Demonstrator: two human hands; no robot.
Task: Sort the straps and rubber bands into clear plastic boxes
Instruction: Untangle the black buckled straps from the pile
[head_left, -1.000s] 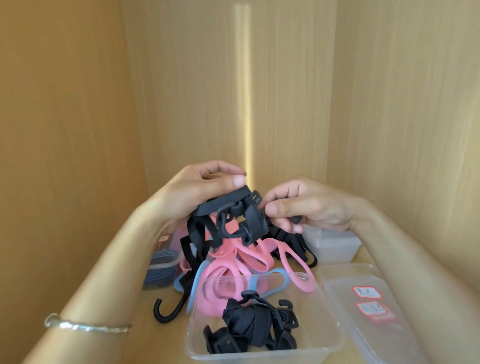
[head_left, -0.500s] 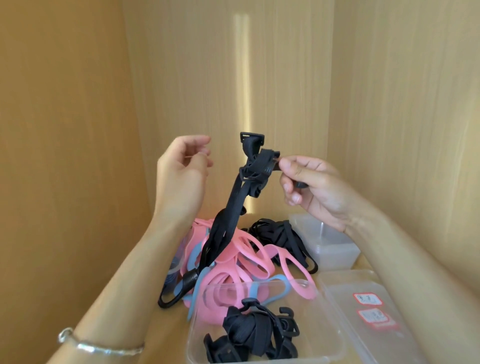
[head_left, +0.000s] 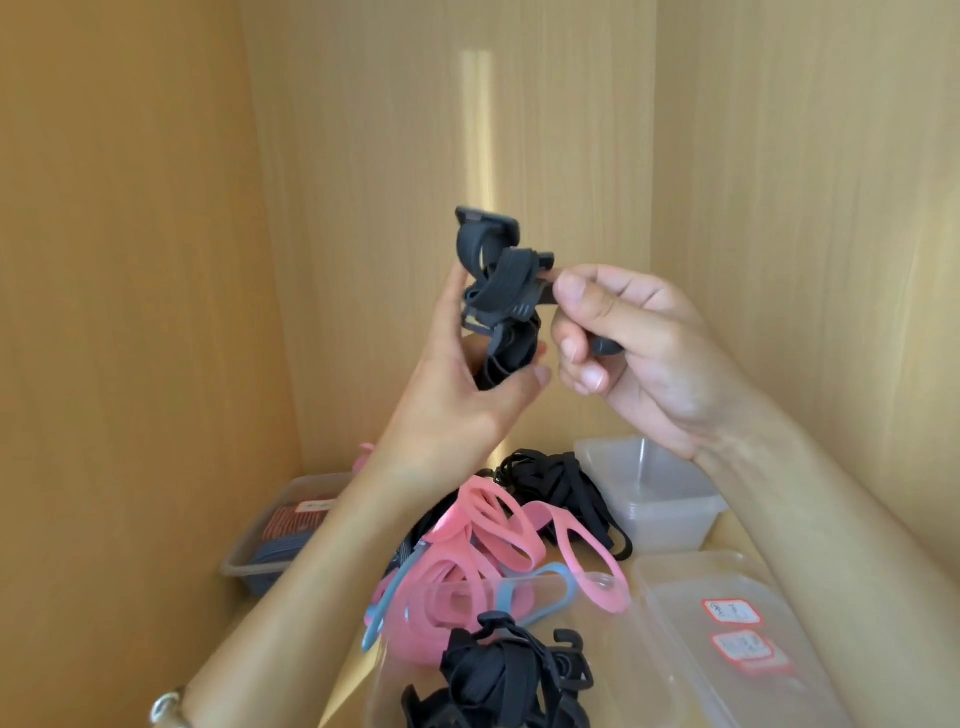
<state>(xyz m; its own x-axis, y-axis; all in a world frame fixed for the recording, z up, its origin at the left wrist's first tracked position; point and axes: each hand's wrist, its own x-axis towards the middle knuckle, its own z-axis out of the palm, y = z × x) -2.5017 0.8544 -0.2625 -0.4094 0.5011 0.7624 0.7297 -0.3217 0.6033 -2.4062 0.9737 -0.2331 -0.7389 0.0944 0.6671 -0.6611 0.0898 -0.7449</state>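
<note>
- Left hand (head_left: 457, 400) grips the coiled black strap (head_left: 501, 291), up at twelve o'clock; right hand (head_left: 644, 343) pinches its end.
- I judge the bundling nearly done; next, lower it into the clear box (head_left: 636, 680) at six o'clock.

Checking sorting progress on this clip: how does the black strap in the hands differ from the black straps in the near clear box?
The held strap is aloft, gripped by the left hand and pinched by the right hand; the boxed straps lie in the near clear box. The held strap is one bunched piece; the boxed straps form a pile. Both are black with plastic fittings.
</note>
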